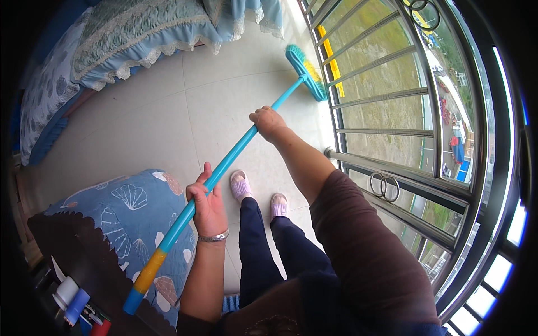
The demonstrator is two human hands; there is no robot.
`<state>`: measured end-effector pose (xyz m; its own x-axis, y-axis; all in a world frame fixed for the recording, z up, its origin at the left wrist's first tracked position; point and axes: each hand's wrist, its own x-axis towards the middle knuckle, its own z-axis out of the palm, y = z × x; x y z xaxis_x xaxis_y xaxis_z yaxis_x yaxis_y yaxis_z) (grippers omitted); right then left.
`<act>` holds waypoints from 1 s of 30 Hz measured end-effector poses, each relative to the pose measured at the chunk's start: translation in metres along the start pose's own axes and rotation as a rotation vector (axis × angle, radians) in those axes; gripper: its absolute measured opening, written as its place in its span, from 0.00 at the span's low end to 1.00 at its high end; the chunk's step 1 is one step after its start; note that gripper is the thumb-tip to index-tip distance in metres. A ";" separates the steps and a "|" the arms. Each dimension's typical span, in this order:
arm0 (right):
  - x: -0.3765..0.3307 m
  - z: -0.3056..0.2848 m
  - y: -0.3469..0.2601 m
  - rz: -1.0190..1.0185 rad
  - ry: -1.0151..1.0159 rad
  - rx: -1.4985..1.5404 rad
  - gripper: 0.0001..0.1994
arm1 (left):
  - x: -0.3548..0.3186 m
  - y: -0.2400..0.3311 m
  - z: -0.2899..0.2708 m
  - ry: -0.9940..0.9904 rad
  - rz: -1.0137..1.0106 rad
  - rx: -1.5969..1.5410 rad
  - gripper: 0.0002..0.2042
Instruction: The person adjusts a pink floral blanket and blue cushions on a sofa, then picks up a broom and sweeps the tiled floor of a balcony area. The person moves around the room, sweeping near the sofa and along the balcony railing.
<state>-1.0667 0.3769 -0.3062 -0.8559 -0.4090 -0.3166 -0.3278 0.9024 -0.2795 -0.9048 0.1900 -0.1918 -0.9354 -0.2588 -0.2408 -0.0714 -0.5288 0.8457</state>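
Right hand [268,122] in a grip on the blue broom [235,155], left hand [211,210] around it nearer the yellow band [149,272]

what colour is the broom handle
The handle is turquoise with a yellow band near its lower-left end, best seen in the head view.

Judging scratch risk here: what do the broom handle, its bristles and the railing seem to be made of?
Broom handle: probably smooth plastic or coated metal; flat turquoise colour, soft sheen.
Bristles: likely synthetic, from their bright teal and yellow tufts.
Railing: polished metal, perhaps stainless steel, given its silvery, mirror-like highlights.
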 end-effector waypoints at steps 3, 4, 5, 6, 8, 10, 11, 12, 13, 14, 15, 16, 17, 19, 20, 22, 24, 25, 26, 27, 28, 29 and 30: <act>-0.003 0.025 0.018 0.060 0.041 0.045 0.03 | 0.012 -0.014 -0.001 0.019 -0.113 -0.059 0.12; -0.010 0.037 0.016 0.072 0.061 0.078 0.03 | 0.012 -0.014 -0.005 0.026 -0.130 -0.046 0.11; -0.017 0.048 0.016 0.082 0.083 0.107 0.03 | 0.013 -0.011 -0.008 0.032 -0.137 -0.034 0.11; -0.025 0.056 0.010 0.085 0.158 0.176 0.03 | 0.014 -0.001 -0.007 0.029 -0.141 -0.024 0.11; -0.032 0.069 -0.011 0.110 0.170 0.214 0.04 | 0.018 0.023 -0.007 0.066 -0.102 0.056 0.12; -0.026 0.063 -0.048 0.090 0.142 0.270 0.03 | 0.027 0.057 -0.013 0.062 0.004 0.095 0.14; -0.018 0.060 -0.066 0.071 0.138 0.293 0.03 | 0.032 0.076 -0.010 0.086 0.052 0.105 0.15; -0.010 0.046 -0.089 0.056 0.154 0.345 0.02 | 0.037 0.097 -0.007 0.114 0.103 0.118 0.16; -0.002 0.028 -0.110 0.018 0.153 0.394 0.02 | 0.040 0.118 -0.006 0.098 0.181 0.158 0.17; 0.004 0.012 -0.127 -0.007 0.174 0.431 0.03 | 0.043 0.135 -0.004 0.075 0.255 0.194 0.18; 0.008 -0.005 -0.139 -0.028 0.193 0.505 0.04 | 0.044 0.152 0.001 -0.028 0.305 0.188 0.18; 0.010 -0.023 -0.149 -0.076 0.164 0.522 0.04 | 0.044 0.168 0.006 -0.129 0.354 0.184 0.18; 0.005 -0.037 -0.155 -0.113 0.194 0.563 0.04 | 0.045 0.181 0.011 -0.232 0.405 0.175 0.19; -0.008 -0.060 -0.158 -0.119 0.180 0.567 0.05 | 0.046 0.195 0.019 -0.345 0.405 0.131 0.19; -0.018 -0.064 -0.154 -0.081 0.193 0.559 0.05 | 0.044 0.200 0.023 -0.399 0.410 0.110 0.19; -0.041 -0.059 -0.135 -0.009 0.211 0.540 0.05 | 0.041 0.180 0.027 -0.319 0.334 0.061 0.18; -0.064 -0.033 -0.100 0.078 0.196 0.446 0.05 | 0.033 0.143 0.038 -0.175 0.215 0.012 0.18; -0.076 -0.017 -0.082 0.141 0.171 0.397 0.07 | 0.027 0.123 0.044 -0.066 0.138 -0.003 0.17; -0.088 0.003 -0.065 0.167 0.144 0.395 0.07 | 0.024 0.101 0.045 -0.039 0.070 0.036 0.17; -0.097 0.024 -0.051 0.193 0.117 0.395 0.07 | 0.022 0.085 0.044 -0.012 0.003 0.076 0.16; -0.106 0.049 -0.040 0.217 0.114 0.425 0.09 | 0.024 0.077 0.042 -0.018 -0.034 0.088 0.16; -0.109 0.053 -0.043 0.235 0.108 0.457 0.10 | 0.024 0.071 0.039 -0.016 -0.067 0.103 0.16; -0.107 0.058 -0.051 0.230 0.074 0.467 0.10 | 0.024 0.070 0.036 -0.013 -0.099 0.116 0.16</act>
<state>-0.9354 0.3663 -0.3108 -0.9161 -0.1818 -0.3573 0.0704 0.8043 -0.5900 -0.9444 0.1758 -0.1216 -0.9261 -0.1993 -0.3204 -0.2025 -0.4539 0.8677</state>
